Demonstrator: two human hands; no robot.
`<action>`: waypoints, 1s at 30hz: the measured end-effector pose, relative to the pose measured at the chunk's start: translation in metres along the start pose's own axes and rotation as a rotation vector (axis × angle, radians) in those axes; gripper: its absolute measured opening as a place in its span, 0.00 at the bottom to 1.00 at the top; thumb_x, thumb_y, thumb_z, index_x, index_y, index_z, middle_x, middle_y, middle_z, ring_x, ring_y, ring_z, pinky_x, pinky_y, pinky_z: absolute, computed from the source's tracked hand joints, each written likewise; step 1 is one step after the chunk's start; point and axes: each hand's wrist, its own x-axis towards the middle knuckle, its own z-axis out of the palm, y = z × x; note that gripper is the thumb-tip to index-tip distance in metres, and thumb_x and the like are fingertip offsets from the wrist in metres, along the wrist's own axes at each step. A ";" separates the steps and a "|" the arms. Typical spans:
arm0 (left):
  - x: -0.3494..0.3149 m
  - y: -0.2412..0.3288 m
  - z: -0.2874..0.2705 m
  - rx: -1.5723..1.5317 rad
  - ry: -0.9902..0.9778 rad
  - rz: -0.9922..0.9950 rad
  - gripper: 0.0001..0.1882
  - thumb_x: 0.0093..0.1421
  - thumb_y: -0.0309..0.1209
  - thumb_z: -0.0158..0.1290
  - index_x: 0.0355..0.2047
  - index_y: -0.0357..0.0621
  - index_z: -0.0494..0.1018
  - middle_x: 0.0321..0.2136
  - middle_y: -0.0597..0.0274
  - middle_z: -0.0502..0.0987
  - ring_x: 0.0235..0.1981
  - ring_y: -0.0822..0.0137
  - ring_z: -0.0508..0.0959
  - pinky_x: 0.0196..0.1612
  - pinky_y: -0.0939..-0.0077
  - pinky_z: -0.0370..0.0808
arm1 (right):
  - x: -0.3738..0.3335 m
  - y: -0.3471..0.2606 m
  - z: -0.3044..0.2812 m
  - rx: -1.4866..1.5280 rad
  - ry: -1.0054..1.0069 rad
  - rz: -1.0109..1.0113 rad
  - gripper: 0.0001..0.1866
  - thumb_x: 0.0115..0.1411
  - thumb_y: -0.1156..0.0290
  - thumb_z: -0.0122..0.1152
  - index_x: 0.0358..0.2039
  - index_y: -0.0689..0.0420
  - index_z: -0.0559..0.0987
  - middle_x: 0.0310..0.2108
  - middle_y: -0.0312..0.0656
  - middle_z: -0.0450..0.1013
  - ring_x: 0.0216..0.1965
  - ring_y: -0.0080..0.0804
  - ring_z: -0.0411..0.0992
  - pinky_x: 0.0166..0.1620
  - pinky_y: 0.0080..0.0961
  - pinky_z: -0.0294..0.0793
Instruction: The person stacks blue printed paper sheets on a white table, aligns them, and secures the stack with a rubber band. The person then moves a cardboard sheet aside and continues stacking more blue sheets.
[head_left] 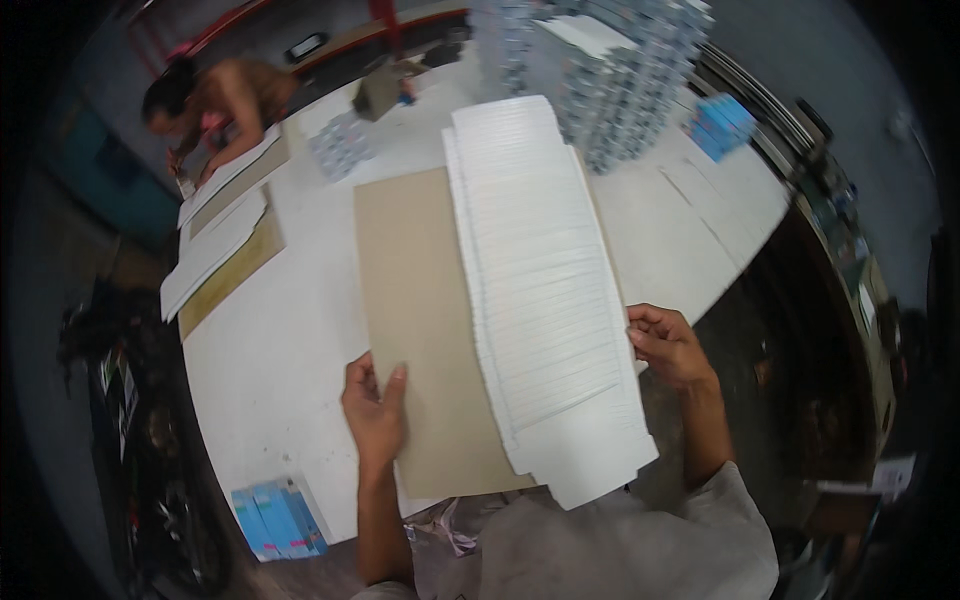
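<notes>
A tan cardboard sheet (425,330) lies in front of me, its near edge close to my body. On its right part rests a row of overlapping white paper blanks (545,270), fanned lengthwise, with a notched blank at the near end. My left hand (375,408) grips the sheet's left edge, thumb on top and fingers curled beneath. At the right edge of the sheet and blanks, my right hand (665,345) is closed with its fingertips on the border. Whether it pinches the cardboard, the paper or both is hard to make out.
The white table (270,400) carries tall stacks of folded grey-white boxes (630,90) at the far right. Blue packs (722,127) (280,520) sit at the right and near left. Another person (235,100) bends over more boards with white blanks (225,245) at the far left.
</notes>
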 end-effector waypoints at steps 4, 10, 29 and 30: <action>-0.007 -0.020 0.082 0.052 -0.263 0.041 0.19 0.67 0.25 0.62 0.54 0.30 0.70 0.45 0.51 0.82 0.46 0.67 0.81 0.51 0.73 0.78 | -0.086 0.035 -0.066 0.016 0.291 -0.067 0.18 0.67 0.75 0.64 0.55 0.69 0.78 0.33 0.31 0.76 0.30 0.14 0.68 0.35 0.15 0.66; 0.037 -0.074 0.203 0.217 -0.693 0.103 0.22 0.67 0.29 0.63 0.55 0.31 0.71 0.43 0.48 0.84 0.45 0.65 0.83 0.49 0.68 0.80 | -0.152 0.117 -0.139 0.209 0.474 -0.088 0.19 0.67 0.76 0.64 0.57 0.68 0.78 0.39 0.37 0.81 0.37 0.20 0.76 0.42 0.20 0.71; 0.197 -0.006 0.362 1.061 -0.835 0.318 0.28 0.64 0.38 0.64 0.62 0.41 0.75 0.42 0.48 0.84 0.45 0.61 0.83 0.49 0.67 0.78 | -0.122 0.222 -0.154 0.570 0.803 0.109 0.18 0.71 0.65 0.61 0.56 0.62 0.78 0.42 0.44 0.81 0.37 0.27 0.76 0.43 0.26 0.75; 0.206 -0.012 0.361 1.017 -0.832 0.324 0.28 0.64 0.37 0.64 0.62 0.40 0.75 0.42 0.48 0.84 0.44 0.62 0.83 0.49 0.67 0.78 | -0.127 0.227 -0.155 0.575 0.821 0.131 0.18 0.71 0.65 0.61 0.56 0.62 0.78 0.42 0.44 0.81 0.36 0.27 0.75 0.43 0.26 0.75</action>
